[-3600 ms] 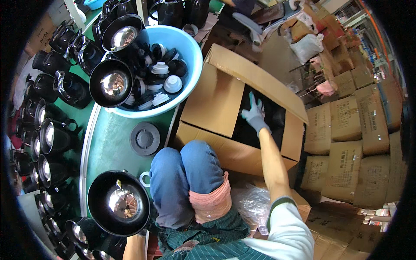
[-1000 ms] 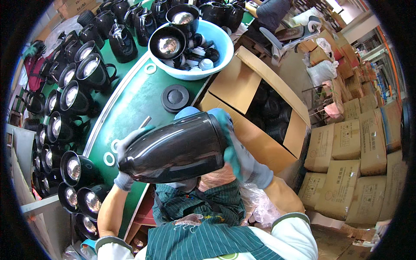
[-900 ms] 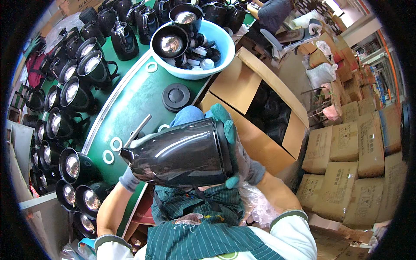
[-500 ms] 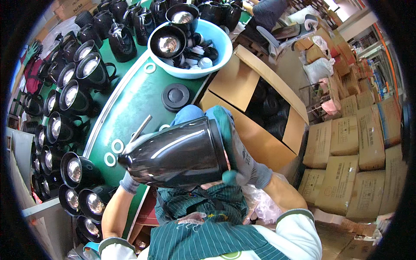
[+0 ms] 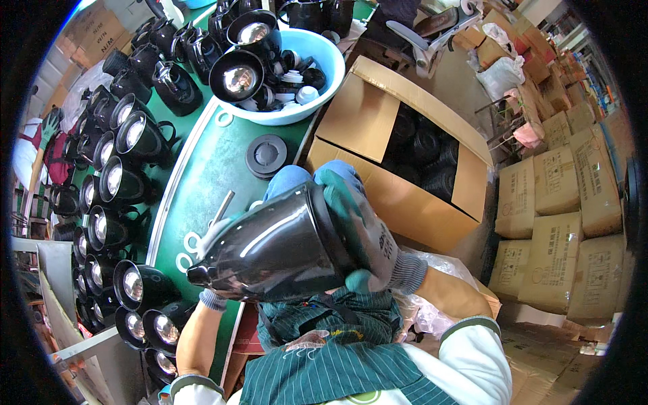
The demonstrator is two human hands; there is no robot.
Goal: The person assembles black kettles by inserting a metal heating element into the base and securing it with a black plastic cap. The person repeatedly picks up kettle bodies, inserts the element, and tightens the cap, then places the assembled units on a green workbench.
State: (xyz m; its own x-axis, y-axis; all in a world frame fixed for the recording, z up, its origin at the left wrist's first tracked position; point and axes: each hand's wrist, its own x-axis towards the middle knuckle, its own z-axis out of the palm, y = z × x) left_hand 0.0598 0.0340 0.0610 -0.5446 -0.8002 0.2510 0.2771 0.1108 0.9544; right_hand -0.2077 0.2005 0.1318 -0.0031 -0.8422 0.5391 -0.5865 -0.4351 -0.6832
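Observation:
A glossy black jug (image 5: 270, 246), probably a vacuum jug, lies on its side above my lap, its narrow tip to the left. My right hand (image 5: 371, 236), in a grey and green glove, is closed round the black rim (image 5: 329, 223) at its wide end, thumb below. On the far side of the jug, my gloved left hand (image 5: 217, 234) supports the narrower part; most of its fingers are hidden. A thin metal rod (image 5: 223, 206) shows beside that hand. Close by, white rings (image 5: 183, 262) and round black base caps (image 5: 266, 154) lie on the green table (image 5: 209, 169).
Many black jugs (image 5: 138, 283) with shiny insides stand along the left. A light blue basin (image 5: 283, 116) holds small parts and two jugs. An open carton (image 5: 371, 169) of black round parts stands right of my knees. Stacked cartons (image 5: 550, 260) fill the far right.
The jug has tilted slightly, its wide end turning a little toward me. My right hand has shifted its grip on the rim. The whole view has moved slightly.

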